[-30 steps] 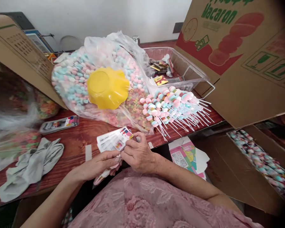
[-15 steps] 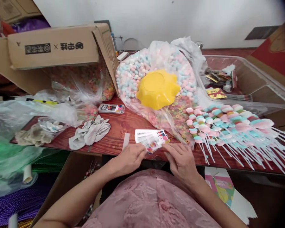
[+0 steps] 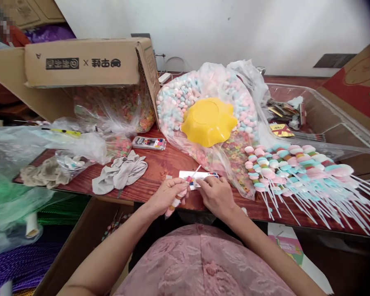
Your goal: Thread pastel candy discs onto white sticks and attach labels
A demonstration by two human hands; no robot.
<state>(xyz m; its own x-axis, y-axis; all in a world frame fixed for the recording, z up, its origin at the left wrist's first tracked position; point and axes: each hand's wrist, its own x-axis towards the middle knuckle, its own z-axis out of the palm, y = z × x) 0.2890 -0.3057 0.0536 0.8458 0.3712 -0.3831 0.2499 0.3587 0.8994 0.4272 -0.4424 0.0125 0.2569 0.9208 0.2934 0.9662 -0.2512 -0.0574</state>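
My left hand (image 3: 163, 196) is closed round a marshmallow skewer (image 3: 174, 203), pink, white and brown, whose candy end points down toward me. Its white stick tilts up and right past the fingertips. My right hand (image 3: 217, 198) has its fingers bent together near the stick, beside a small colourful printed piece; what they pinch is too small to make out. Just beyond the fingers, white printed cards (image 3: 185, 174) lie on the table, partly covered by my hands.
Many finished marshmallow skewers (image 3: 299, 164) lie at right. A yellow scalloped bowl (image 3: 208, 121) sits upside down on bagged candy (image 3: 172, 109). A cardboard box (image 3: 83, 63), grey cloth gloves (image 3: 120, 172) and a small packaged item (image 3: 149, 143) are at left; a clear bin (image 3: 336, 107) stands at right.
Both hands were at the printed cards near the table edge. Now a marshmallow skewer is in my left hand, and my right hand has shifted left toward it. The view has tilted slightly.
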